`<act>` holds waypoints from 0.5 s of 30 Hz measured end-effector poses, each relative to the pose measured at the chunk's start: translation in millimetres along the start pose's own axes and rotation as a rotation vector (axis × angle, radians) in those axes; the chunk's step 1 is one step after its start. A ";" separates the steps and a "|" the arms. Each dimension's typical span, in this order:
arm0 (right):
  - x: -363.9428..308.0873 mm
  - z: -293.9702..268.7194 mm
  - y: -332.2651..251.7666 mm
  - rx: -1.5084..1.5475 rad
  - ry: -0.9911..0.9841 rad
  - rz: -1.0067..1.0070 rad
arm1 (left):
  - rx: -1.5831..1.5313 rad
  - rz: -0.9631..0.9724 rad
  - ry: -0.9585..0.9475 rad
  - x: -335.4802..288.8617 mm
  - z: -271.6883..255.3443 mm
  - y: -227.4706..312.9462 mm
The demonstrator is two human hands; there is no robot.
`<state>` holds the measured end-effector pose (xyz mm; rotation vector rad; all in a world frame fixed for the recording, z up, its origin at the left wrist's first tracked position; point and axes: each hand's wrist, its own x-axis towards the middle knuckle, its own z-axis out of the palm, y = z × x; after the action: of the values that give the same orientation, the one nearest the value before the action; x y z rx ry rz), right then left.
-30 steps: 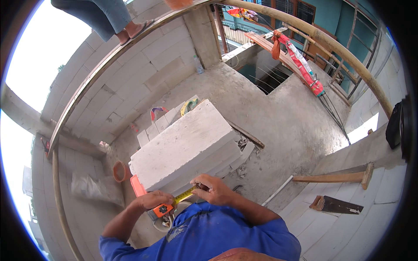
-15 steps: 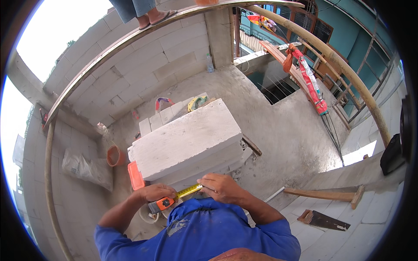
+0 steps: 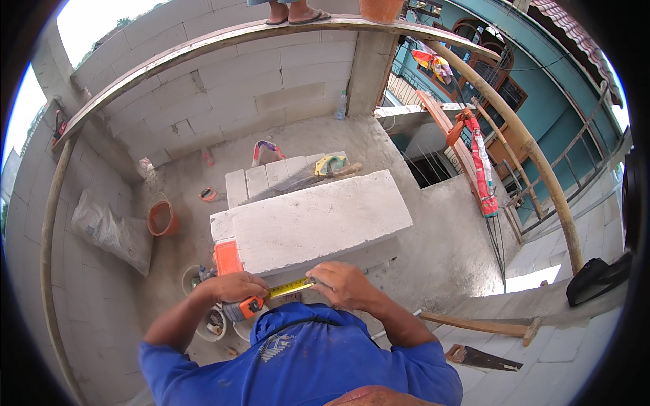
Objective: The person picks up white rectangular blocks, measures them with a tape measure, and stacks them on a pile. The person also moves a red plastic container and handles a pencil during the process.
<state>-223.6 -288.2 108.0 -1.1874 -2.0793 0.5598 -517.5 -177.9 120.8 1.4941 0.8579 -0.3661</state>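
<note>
Just off the white block's (image 3: 315, 218) near edge, the left hand (image 3: 234, 287) closes on the tape measure (image 3: 242, 309), the right hand (image 3: 344, 284) pinching its yellow blade (image 3: 290, 287), now longer, apparently being drawn out.

- Person's legs (image 3: 298, 9) on the plank (image 3: 420, 30): cut off above
- Orange bucket (image 3: 380, 9) there: top cut off
- Tape measure (image 3: 245, 309): partly covered by left hand (image 3: 237, 287)
- Contents (image 3: 215, 321) of pail (image 3: 201, 333) beside it: too small to tell
</note>
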 end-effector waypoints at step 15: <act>104.9 -5.7 84.8 -0.295 0.007 0.164 | 0.104 0.045 0.271 -43.1 -135.3 -73.0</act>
<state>-208.1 -155.0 92.5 -1.5355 -2.1213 0.3274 -633.3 -68.1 117.0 1.6818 1.0284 -0.1786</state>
